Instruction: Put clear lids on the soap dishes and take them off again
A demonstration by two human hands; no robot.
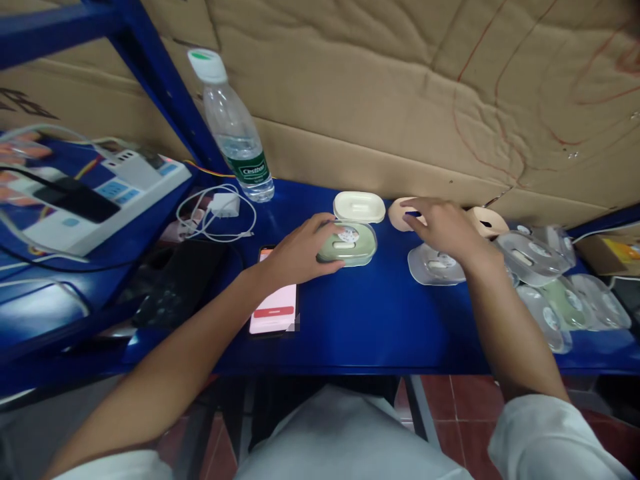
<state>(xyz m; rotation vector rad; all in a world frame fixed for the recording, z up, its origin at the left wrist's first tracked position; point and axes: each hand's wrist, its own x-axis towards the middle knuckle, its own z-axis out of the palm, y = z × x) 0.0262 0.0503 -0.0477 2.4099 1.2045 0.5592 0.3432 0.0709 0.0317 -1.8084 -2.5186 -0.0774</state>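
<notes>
My left hand [305,250] is curled around the left end of a green oval box with a clear lid [353,245]. A round printed sticker and a pale slot show on its top. Just behind it lies a cream oval dish [359,205]. My right hand [440,223] bends over a peach oval piece [397,215], its thumb and fingers on the right side of that piece. The grip there is partly hidden by the hand. Below the right hand sits a clear lidded case [433,267], and another peach piece [486,221] lies behind the wrist.
Several clear and green cases [567,300] are heaped at the right. A phone [275,310] with a lit screen lies under my left forearm. A water bottle [240,140], a charger with a coiled white cable [224,205] and a power strip [110,200] are at the left. Cardboard [350,100] stands behind.
</notes>
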